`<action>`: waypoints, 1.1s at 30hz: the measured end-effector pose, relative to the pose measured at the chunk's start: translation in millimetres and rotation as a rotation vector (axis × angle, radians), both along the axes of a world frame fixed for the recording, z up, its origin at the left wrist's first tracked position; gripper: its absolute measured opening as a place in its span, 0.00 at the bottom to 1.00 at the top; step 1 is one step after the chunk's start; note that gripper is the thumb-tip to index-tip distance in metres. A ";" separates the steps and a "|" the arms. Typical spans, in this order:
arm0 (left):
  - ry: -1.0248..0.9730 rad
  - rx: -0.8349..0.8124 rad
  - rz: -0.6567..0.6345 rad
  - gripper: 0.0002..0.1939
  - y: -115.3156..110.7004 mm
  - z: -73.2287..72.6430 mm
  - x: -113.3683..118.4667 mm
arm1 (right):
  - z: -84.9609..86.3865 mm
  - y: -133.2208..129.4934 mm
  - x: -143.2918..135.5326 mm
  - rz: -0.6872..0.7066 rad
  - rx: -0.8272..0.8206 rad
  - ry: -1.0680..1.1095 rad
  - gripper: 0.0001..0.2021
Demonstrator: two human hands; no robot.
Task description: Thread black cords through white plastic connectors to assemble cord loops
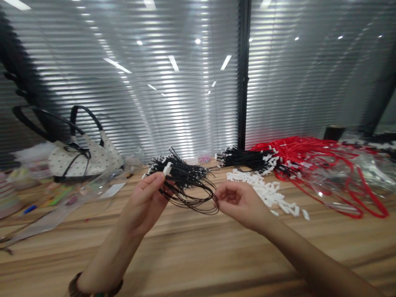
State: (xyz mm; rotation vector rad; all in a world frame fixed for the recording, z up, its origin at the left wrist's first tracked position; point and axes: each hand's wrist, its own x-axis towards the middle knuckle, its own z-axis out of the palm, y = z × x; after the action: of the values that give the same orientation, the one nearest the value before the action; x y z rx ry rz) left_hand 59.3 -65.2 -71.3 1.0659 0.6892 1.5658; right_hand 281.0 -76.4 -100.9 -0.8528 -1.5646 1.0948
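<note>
Looped black cords (198,208) hang between the two hands above the wooden table (198,264). The left hand (148,200) pinches them at their left end, thumb and fingers closed together, with a small white plastic piece (167,168) sticking up at the fingertips. The right hand (236,202) is at the opposite end of the loops, its fingers curled in narrowly; whether it pinches the cords or only touches them I cannot tell.

Just beyond the left hand's grip lies a pile of black cords with white ends (185,171). Beyond the right hand and a little to its right is a scatter of small white pieces (275,194), with a bundle of black straps (247,159) behind it. Farther right of that hand are red straps (303,148) and clear plastic bags (331,173).

Well to the left of the left hand's grip stands a dotted white handbag (89,159) with dark handles, and nearer than the bag lies a blue pen-like object (30,209). A dark bracelet (76,284) circles the left wrist.
</note>
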 end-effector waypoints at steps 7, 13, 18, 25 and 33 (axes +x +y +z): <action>-0.089 -0.060 -0.004 0.19 -2.6 -4.2 13.2 | -4.0 2.5 -6.0 0.026 -0.245 0.147 0.08; -0.076 -0.048 -0.081 0.16 -8.9 -4.0 18.4 | -16.3 15.5 -7.3 -0.031 -0.256 0.090 0.07; 0.047 -0.050 -0.143 0.15 -15.6 -10.6 20.5 | -19.8 26.4 -4.7 -0.095 -0.354 0.077 0.08; 0.113 -0.030 -0.145 0.15 -18.1 -13.0 23.8 | -24.5 34.8 -0.7 -0.119 -0.381 0.102 0.06; 0.147 0.080 -0.056 0.12 -18.7 -5.9 16.1 | -14.0 30.0 10.5 0.042 -0.422 0.215 0.10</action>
State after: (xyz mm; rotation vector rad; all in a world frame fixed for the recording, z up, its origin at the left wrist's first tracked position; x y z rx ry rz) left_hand 75.4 -83.9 -77.2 1.2589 0.6942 1.4885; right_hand 291.4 -46.3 -114.9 -0.9444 -1.1948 1.5263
